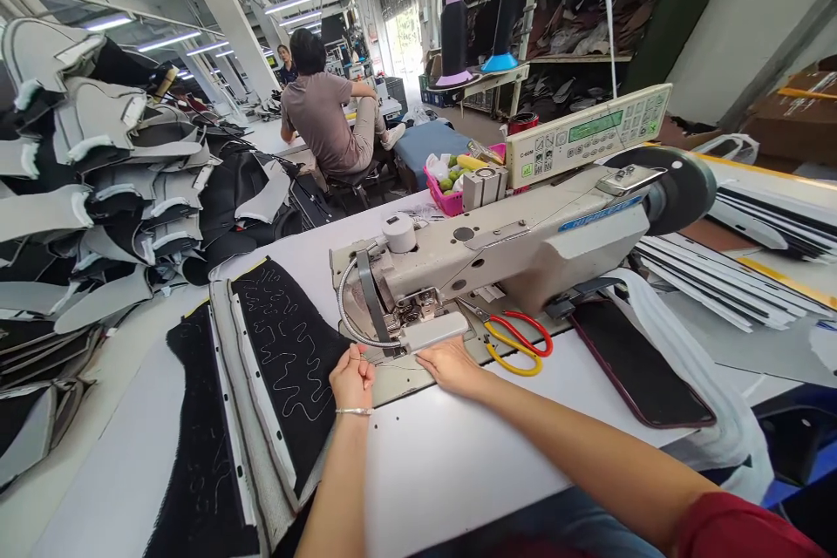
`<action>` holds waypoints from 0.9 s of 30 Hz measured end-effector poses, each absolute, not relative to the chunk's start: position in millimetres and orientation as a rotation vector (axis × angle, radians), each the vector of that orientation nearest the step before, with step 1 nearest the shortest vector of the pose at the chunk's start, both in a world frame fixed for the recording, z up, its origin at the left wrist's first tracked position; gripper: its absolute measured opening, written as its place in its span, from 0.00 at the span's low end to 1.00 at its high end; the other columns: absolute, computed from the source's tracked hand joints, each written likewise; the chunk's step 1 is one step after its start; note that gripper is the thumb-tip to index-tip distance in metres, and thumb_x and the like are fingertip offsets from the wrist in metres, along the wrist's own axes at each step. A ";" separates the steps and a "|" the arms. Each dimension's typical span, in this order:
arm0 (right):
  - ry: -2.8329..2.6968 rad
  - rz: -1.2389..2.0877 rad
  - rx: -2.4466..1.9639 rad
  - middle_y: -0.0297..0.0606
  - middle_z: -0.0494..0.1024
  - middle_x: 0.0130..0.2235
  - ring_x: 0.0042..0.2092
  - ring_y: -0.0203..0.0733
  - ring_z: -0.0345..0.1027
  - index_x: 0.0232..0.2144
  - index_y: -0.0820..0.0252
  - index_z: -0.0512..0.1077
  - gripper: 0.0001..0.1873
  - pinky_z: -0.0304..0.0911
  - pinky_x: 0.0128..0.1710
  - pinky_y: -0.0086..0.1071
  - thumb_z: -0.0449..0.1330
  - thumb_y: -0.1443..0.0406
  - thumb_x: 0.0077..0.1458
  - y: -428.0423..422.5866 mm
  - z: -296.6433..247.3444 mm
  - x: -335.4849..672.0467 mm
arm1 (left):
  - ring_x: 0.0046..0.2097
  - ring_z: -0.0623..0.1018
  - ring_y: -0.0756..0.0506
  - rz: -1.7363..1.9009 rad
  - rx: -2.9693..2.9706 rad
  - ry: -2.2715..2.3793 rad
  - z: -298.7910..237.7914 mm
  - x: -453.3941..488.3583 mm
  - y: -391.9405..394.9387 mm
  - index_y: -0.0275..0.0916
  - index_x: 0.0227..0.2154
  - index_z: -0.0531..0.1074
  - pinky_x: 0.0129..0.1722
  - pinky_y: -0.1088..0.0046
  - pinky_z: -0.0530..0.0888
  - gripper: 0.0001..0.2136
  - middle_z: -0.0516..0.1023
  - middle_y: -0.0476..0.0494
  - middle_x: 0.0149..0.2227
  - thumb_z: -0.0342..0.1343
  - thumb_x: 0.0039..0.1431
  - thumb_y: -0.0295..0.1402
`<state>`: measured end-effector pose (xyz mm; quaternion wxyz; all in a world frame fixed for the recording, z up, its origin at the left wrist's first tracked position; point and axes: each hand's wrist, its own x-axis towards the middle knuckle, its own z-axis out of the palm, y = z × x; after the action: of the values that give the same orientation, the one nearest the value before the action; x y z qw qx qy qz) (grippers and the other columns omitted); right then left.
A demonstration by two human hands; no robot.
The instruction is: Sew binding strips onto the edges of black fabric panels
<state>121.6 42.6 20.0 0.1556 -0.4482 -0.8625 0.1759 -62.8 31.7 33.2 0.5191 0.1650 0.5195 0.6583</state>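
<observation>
My left hand (351, 378) is closed in a pinch at the front of the sewing machine (497, 248), holding what looks like a thin thread just left of the needle area. My right hand (450, 363) rests on the machine bed under the presser foot housing; its fingers are tucked under the head and mostly hidden. A black fabric piece (291, 357) with white wavy stitching lies just left of my left hand. Red and yellow handled scissors (516, 342) lie on the bed right of my right hand.
A tall pile of grey and black cut pieces (98, 192) fills the left. A dark phone-like slab (637, 366) lies to the right, with stacked flat panels (719, 279) behind. A pink basket (448, 192) sits behind the machine. A person (327, 118) sits ahead with their back turned.
</observation>
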 end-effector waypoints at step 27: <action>-2.076 0.826 -1.343 0.44 0.70 0.45 0.50 0.46 0.56 0.41 0.60 0.67 0.15 0.47 0.50 0.42 0.44 0.66 0.56 35.3 28.9 134.2 | 0.34 0.77 0.47 2.160 0.637 1.426 41.5 -75.1 27.2 0.39 0.28 0.67 0.44 0.62 0.70 0.07 0.67 0.55 0.17 0.50 0.52 0.36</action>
<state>134.2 35.3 28.9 0.2640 -0.4970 -0.7681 0.3056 -75.1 27.2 41.5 0.2359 0.2322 0.5201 0.7874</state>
